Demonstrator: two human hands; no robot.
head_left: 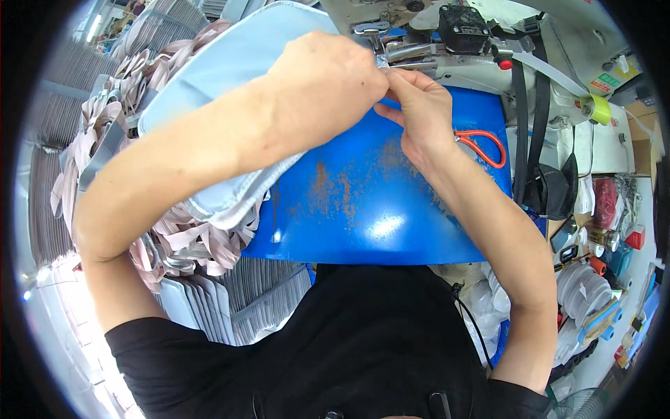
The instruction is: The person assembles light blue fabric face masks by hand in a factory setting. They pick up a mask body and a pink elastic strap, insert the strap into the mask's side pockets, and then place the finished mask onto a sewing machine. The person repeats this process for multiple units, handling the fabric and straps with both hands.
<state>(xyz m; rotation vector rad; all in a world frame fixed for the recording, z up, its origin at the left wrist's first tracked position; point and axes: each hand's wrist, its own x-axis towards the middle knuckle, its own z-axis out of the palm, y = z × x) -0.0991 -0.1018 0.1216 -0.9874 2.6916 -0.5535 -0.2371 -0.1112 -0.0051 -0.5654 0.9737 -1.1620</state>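
Note:
My left hand (328, 84) and my right hand (419, 112) meet fingertip to fingertip just under the sewing machine head (447, 42), pinching something small that the fingers hide. A light blue padded fabric piece (230, 56) lies under my left forearm and runs up toward the machine's presser foot (405, 54). Below both hands spreads the blue metal table plate (363, 209), marked with rust spots.
Orange-handled scissors (485, 143) lie right of my right hand. A heap of pale pink and grey strap pieces (174, 244) sits on the left, grey stacked panels (237, 300) below it. Black straps (534, 119), a yellow tape roll (594, 108) and small clutter fill the right side.

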